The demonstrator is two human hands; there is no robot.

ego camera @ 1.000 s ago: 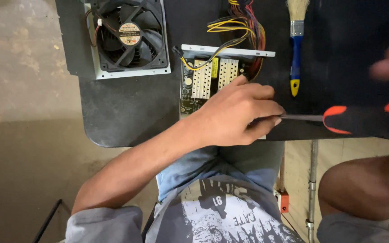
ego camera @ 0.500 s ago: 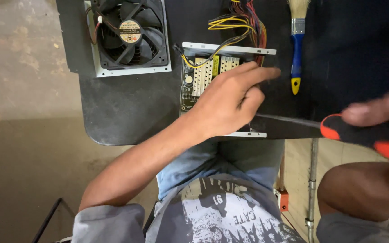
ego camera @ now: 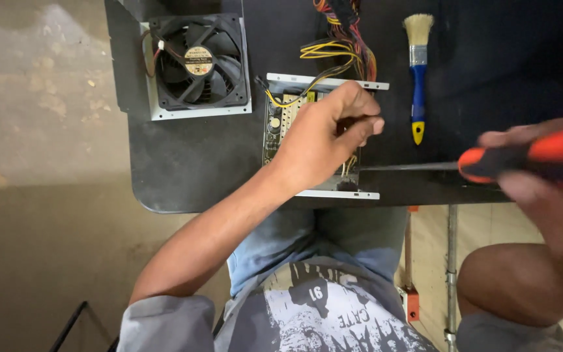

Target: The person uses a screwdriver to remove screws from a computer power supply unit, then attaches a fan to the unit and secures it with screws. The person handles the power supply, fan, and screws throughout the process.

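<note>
An open power supply unit (ego camera: pixel 324 192) with a circuit board and yellow wires lies on the black table (ego camera: pixel 190 163). My left hand (ego camera: pixel 324 140) rests on top of it, fingers bent down into the case, covering most of the board. My right hand (ego camera: pixel 542 189) grips the orange-and-black handle of a screwdriver (ego camera: pixel 522 160) at the right edge. Its metal shaft (ego camera: pixel 405 167) runs left and its tip reaches the side of the power supply under my left fingers.
A black case fan in its metal cover plate (ego camera: pixel 197 65) lies at the table's back left. A brush with a blue and yellow handle (ego camera: pixel 418 78) lies to the right of the unit. Coloured cables (ego camera: pixel 346 32) trail off the top. My knees sit below the table edge.
My left hand has shifted up over the power supply, away from the screwdriver shaft. The screwdriver and my right hand have stayed at the right, the shaft still pointing at the unit.
</note>
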